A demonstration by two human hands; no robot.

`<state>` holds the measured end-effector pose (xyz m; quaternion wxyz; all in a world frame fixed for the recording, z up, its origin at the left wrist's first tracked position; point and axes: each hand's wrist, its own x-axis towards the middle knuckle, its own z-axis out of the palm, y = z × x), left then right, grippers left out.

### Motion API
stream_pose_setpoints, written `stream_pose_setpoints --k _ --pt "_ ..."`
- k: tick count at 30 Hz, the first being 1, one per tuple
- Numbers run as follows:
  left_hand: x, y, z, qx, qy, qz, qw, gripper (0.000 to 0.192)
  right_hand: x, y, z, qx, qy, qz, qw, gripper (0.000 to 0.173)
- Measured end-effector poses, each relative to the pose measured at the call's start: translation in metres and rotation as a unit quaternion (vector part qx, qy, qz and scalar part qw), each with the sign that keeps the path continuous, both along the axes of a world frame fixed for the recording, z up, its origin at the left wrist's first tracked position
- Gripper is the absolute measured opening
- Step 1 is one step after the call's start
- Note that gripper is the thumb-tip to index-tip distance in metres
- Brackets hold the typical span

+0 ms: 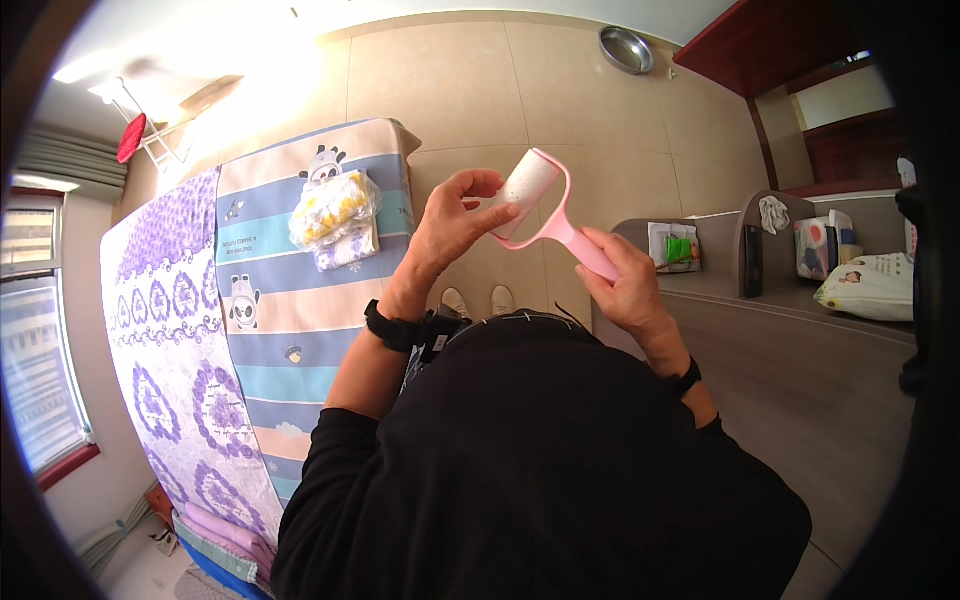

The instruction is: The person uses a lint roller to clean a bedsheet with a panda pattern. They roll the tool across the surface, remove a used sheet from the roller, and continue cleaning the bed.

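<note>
A lint roller with a pink plastic frame and handle (590, 253) is held up in front of my body. My right hand (626, 285) is wrapped around its handle. Its white sticky-paper roll (529, 184) tilts up to the right and carries small dark specks. My left hand (457, 217) is at the roll's lower left end, thumb lying across the paper and fingers behind it. Whether those fingers are pinching the paper's edge cannot be made out. Below the roller are the tiled floor (472, 180) and my two light shoes (502, 300).
On my left is a bed with a striped panda-print sheet (277, 367) and a purple patterned cover (172, 300). A plastic-wrapped bundle (337, 210) rests on folded cloth there. A grey-brown cabinet (750, 345) with filled shelves stands right. Farther off are a metal basin (626, 51) and a red-seated stool (133, 138).
</note>
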<state>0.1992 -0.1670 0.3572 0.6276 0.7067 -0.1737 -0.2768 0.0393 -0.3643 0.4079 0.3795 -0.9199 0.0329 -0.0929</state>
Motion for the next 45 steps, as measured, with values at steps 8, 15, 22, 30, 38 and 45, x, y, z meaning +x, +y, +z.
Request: stream_pose_setpoints --k 8,15,22,30,38,45 --pt "-0.009 -0.009 -0.003 0.047 -0.104 0.065 0.991 0.059 0.003 0.01 -0.002 -0.029 -0.03 0.026 0.999 0.04" --pt "-0.011 -0.008 -0.003 0.068 -0.103 0.067 0.99 0.058 0.004 0.014 -0.006 -0.08 -0.049 0.033 0.995 0.039" --pt "-0.009 -0.009 -0.005 0.082 -0.094 0.073 0.99 0.063 0.006 0.015 -0.009 -0.118 -0.061 0.046 0.99 0.04" --pt "-0.001 -0.005 -0.009 0.072 -0.083 0.051 0.993 0.066 0.01 0.014 -0.01 -0.11 -0.054 0.055 0.991 0.04" --pt "0.008 0.002 -0.011 0.01 0.01 0.013 1.0 0.068 0.014 0.01 -0.005 -0.048 -0.033 0.048 0.997 0.039" --pt "0.013 0.007 -0.004 -0.078 0.14 -0.025 0.987 0.056 0.019 -0.001 0.007 0.014 0.024 0.068 0.997 0.038"
